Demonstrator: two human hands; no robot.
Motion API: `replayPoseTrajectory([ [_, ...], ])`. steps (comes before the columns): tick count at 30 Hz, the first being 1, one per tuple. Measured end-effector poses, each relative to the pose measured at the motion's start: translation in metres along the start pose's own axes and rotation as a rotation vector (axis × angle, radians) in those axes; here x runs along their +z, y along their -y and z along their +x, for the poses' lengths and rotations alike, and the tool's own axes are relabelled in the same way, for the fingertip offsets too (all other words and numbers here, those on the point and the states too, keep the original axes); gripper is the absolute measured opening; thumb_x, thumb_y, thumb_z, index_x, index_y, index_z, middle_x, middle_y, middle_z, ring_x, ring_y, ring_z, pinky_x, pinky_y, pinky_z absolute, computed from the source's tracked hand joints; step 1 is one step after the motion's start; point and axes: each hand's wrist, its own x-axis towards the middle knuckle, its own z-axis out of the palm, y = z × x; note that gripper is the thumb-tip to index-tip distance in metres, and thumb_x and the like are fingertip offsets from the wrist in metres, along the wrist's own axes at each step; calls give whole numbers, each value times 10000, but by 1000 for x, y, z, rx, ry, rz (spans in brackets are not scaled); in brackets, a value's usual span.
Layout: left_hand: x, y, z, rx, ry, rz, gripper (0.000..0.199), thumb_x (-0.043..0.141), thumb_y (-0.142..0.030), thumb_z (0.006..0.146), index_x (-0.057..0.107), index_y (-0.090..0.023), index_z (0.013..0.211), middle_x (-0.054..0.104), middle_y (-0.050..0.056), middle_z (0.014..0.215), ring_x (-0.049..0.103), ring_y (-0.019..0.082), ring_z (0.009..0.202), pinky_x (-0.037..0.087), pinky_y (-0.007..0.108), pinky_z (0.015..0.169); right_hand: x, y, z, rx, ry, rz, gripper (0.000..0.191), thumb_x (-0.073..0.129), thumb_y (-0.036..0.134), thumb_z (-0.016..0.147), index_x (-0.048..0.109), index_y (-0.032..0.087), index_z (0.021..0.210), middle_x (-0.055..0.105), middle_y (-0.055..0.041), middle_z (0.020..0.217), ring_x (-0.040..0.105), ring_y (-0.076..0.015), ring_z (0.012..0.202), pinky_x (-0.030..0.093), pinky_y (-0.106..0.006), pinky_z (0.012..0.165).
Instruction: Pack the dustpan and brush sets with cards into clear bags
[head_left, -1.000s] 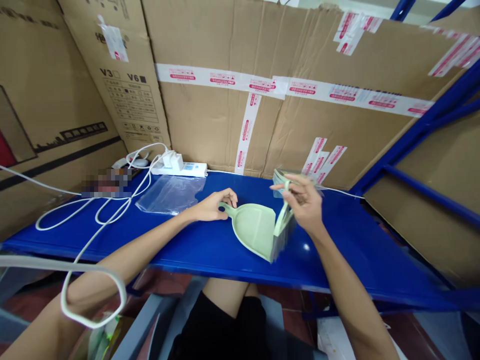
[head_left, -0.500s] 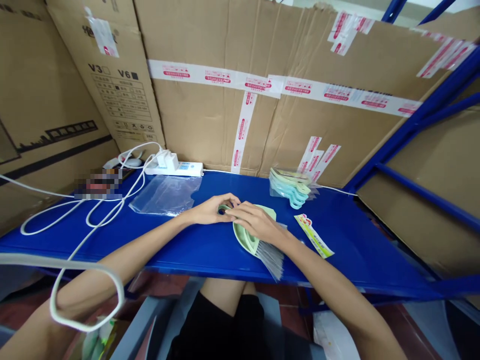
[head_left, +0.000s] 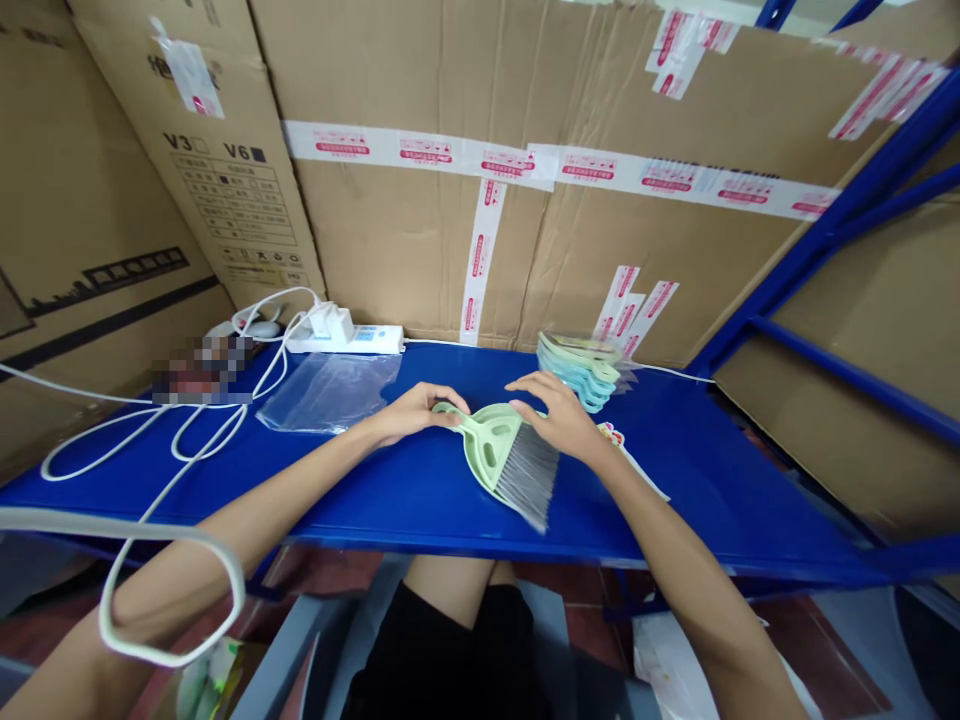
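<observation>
Pale green plastic hand brush with grey bristles (head_left: 529,480): it lies in the pale green, rounded plastic dustpan (head_left: 471,462) on the blue tabletop (head_left: 720,500), right in front of me, bristles fanned towards the pan's wide edge and the tips reaching past it. My left hand (head_left: 411,412) is closed in a pinch on the dustpan's handle end; I can't tell whether the brush's handle is in that pinch too. My right hand (head_left: 561,418) is open, fingers loosely bent over the far side of the bristles; I can't tell whether its thumb touches the brush or the pan.

To handle this pair well, I'd steady the pan at its handle, line the brush's handle up along it, and press on the hard green head. The bristles look soft enough to splay if I pushed there.

Beyond my right hand sits a clear plastic wrapper (head_left: 571,362) with pale green and light blue moulded pieces stacked inside. A printed card (head_left: 611,432) lies partly behind my right forearm. To my left, a thin clear plastic bag (head_left: 330,390) lies flat and creased, just in front of the white power strip (head_left: 377,340), with white cables looping beside it. Under the table, a bag (head_left: 214,675) low on my left shows something green, its contents too unclear to name.
</observation>
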Motion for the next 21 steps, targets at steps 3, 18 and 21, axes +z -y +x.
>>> replayPoseTrajectory([
  [3, -1, -4, -1, -45, -62, -148, 268, 901, -233, 757, 794, -145, 986, 794, 81, 963, 742, 196, 890, 573, 324, 875, 8, -3, -1, 75, 70, -5, 304, 611, 359, 1052, 719, 218, 1299, 747, -119, 1289, 649, -308, 1220, 489, -530, 1094],
  [18, 0, -15, -1, 67, -182, -445, 356, 847, -127, 780, 678, -136, 1092, 770, 90, 1096, 829, 298, 931, 677, 453, 888, 17, 19, 2, 468, 454, 859, 662, 625, 716, 975, 699, 138, 1288, 795, -135, 1058, 740, -163, 730, 507, -221, 523],
  [21, 2, -14, 0, 102, -259, -431, 324, 851, -153, 789, 673, -131, 1059, 778, 83, 1048, 829, 299, 933, 672, 480, 928, 27, 31, 0, 523, 552, 996, 754, 615, 815, 921, 699, 132, 1231, 794, -144, 1010, 770, -204, 735, 566, -253, 506],
])
